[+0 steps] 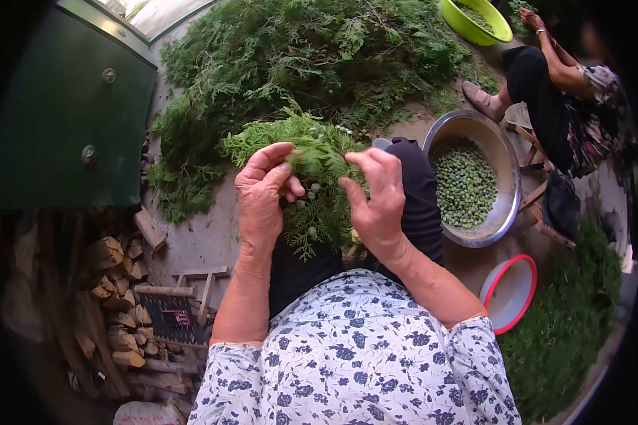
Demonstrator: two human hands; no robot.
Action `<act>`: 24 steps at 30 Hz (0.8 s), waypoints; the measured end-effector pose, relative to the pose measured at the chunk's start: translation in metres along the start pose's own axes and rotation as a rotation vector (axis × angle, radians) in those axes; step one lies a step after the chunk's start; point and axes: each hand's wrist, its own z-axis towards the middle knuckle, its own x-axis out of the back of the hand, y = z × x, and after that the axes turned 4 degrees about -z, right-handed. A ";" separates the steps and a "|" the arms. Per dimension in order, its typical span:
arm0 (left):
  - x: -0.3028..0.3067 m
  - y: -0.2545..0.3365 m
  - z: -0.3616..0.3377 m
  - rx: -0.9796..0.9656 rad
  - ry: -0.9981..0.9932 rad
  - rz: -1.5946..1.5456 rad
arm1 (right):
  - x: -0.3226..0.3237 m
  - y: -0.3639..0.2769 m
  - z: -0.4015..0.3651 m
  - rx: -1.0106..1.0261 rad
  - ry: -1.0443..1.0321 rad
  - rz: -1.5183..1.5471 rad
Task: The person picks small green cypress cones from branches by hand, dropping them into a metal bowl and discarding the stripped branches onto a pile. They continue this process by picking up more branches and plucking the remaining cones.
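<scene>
Over my lap lies a bunch of cypress-like sprigs (308,237), green and scaly, with small pale round cones among the leaves. My left hand (262,191) has thumb and forefinger pinched together on a sprig (306,161) at the bunch's left side; the leaves there are smeared by motion. On the other side, my right hand (377,195) is bent toward the foliage, its forefinger right at the leaves. A gap shows between that forefinger and the thumb.
A big heap of cut branches (298,64) lies ahead. On my right stand a metal basin (510,177) of green cones (464,184) and a red-rimmed bowl (507,312). Another person (546,106) sits beyond, near a yellow-green basin (503,28). Firewood (120,283) is stacked left.
</scene>
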 end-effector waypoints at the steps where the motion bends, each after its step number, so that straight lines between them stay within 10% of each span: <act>1: -0.001 0.000 0.000 0.001 -0.008 0.047 | 0.005 -0.006 -0.005 0.001 -0.002 0.003; 4: -0.004 0.005 -0.006 -0.030 -0.029 0.181 | 0.013 -0.010 -0.011 0.216 -0.132 0.238; 11: -0.002 -0.001 -0.017 -0.366 -0.064 0.825 | -0.013 0.001 -0.019 0.011 -0.377 0.081; 24: 0.009 -0.012 -0.002 -0.669 -0.335 1.021 | 0.001 0.010 -0.002 -0.776 -0.569 0.813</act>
